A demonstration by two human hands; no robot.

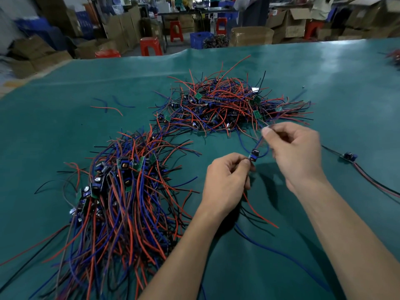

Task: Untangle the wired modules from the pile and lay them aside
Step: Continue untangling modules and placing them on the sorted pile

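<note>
Left hand (pixel 227 180) pinching small green-board module (pixel 253 156) between thumb and forefinger, just above smooth teal mat (pixel 65 126). Right hand (pixel 296 152) at 2 o'clock of it, pinching thin blue wire (pixel 260 140) looped from module. Tangled pile (pixel 229 105) at 12 o'clock; straighter laid-out bundle (pixel 121 191) at 9 o'clock.

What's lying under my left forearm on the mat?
Loose red, black and blue wires trail from beneath the left hand across the green mat. How they run under the forearm itself is hidden.
</note>
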